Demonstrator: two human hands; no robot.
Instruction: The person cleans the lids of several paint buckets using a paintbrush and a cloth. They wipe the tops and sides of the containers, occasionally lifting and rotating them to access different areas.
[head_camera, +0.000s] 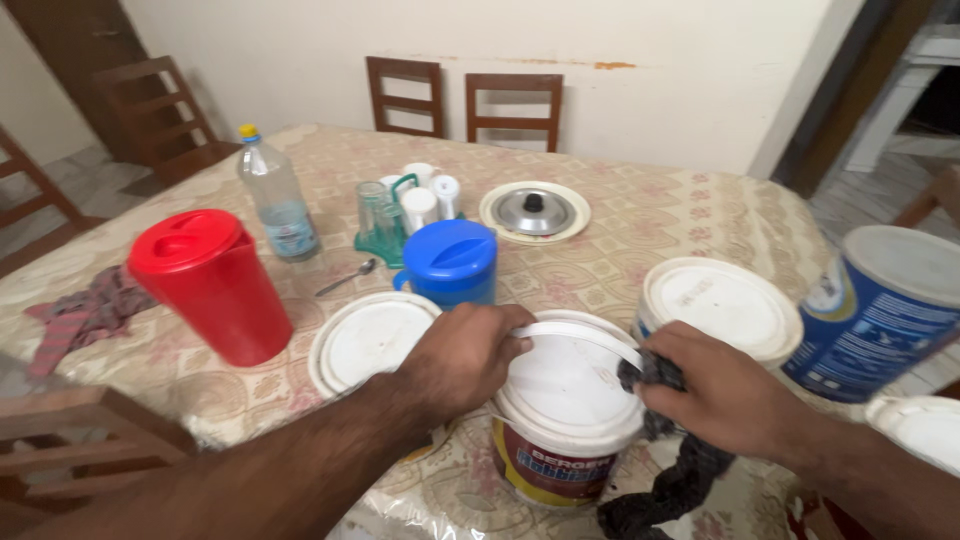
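Wiping looks underway: left hand (462, 357) clasps the white handle (580, 337) over the lidded white plastic bucket (567, 415) at the table's near edge, right hand (722, 392) fisted around a dark rag (672, 480) against its rim.

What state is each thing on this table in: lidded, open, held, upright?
White plastic bucket with red label: upright, lidded.
Left hand: grips the bucket's white handle.
Right hand: holds dark cloth against the bucket.
Red plastic jug: upright, lidded.
Blue plastic jug: lidded.
Clear plastic bottle: upright, capped.
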